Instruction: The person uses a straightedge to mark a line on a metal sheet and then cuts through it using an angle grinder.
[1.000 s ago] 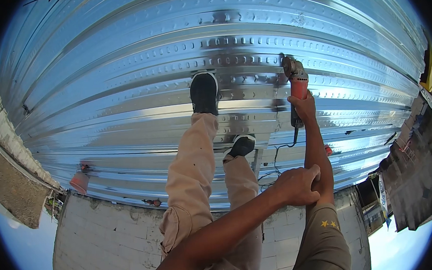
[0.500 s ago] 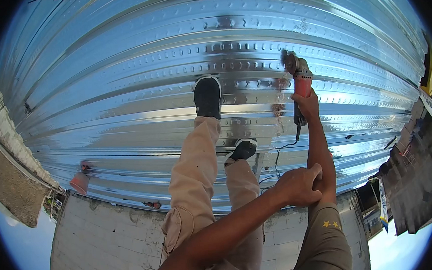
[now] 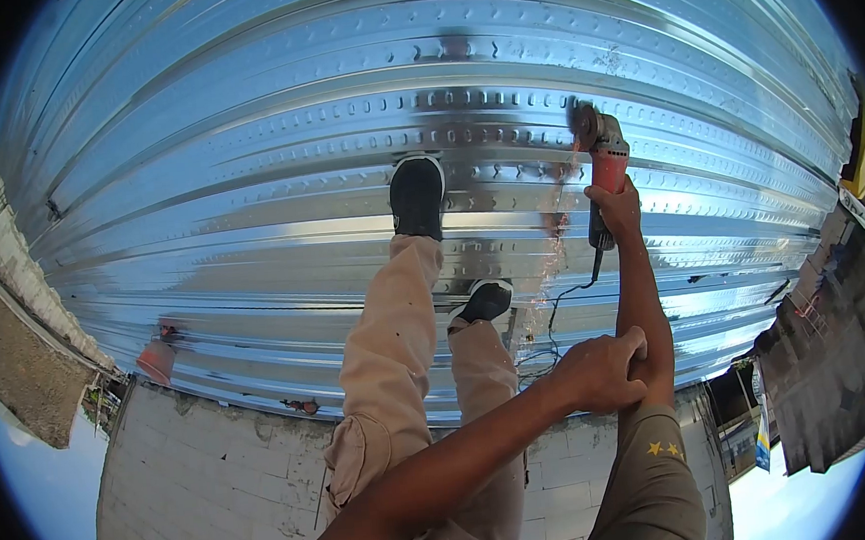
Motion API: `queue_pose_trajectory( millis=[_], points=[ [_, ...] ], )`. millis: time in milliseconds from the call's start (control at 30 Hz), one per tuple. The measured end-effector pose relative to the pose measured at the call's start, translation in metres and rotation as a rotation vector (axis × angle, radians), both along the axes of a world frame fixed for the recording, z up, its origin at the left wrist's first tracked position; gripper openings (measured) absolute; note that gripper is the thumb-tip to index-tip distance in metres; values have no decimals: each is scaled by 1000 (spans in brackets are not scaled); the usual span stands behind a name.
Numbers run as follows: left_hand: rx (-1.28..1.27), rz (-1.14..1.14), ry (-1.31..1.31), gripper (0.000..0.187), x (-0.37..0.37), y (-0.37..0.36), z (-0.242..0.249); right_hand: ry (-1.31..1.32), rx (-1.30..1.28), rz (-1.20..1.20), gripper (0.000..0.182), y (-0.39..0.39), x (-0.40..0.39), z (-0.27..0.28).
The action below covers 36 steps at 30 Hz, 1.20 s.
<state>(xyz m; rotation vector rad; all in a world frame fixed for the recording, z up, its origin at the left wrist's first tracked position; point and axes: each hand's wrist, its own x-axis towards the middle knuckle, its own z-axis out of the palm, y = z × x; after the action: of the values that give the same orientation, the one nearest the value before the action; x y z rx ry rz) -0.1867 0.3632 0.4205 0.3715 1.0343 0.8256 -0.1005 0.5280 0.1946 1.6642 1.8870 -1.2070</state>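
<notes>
My right hand [image 3: 616,209] is wrapped round the red and black body of an angle grinder [image 3: 607,169]. The disc end of the tool meets the ribbed metal sheeting [image 3: 502,120], and orange sparks trail from it down towards my shoes. A black cord runs from the grinder's rear end. Across my body, my left hand [image 3: 605,370] rests against my right forearm near the elbow, its fingers curled on the arm.
My dark shoes [image 3: 417,196] stand on the sheeting. A reddish bucket [image 3: 157,360] sits at the lower left, and a small reddish object [image 3: 302,407] lies near the sheet's edge. Below is a block wall [image 3: 206,466]; a dark roof [image 3: 827,383] lies at the right.
The sparks have become a longer, brighter trail. The grinder has shifted very slightly to the right; both hands keep their hold and place.
</notes>
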Motion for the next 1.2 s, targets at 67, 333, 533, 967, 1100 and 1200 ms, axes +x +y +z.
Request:
queue_pose_trajectory(
  millis=[67, 333, 533, 967, 1100, 1200],
  points=[
    [-2, 4, -7, 44, -2, 2, 0, 1, -2, -4, 53, 1, -2, -1],
    [-20, 7, -62, 43, -12, 6, 1, -12, 7, -1, 53, 1, -3, -1],
    [-2, -3, -37, 43, -12, 4, -1, -32, 5, -5, 54, -2, -1, -1],
    [-15, -3, -61, 44, -24, 5, 0, -7, 18, -9, 52, 10, -15, -5],
    [-9, 13, -50, 45, -25, 4, 0, -7, -6, -19, 52, 10, -19, -4],
    [-11, 14, -49, 44, -29, 5, 0, -18, 15, -20, 51, 11, -21, -5]
  ],
)
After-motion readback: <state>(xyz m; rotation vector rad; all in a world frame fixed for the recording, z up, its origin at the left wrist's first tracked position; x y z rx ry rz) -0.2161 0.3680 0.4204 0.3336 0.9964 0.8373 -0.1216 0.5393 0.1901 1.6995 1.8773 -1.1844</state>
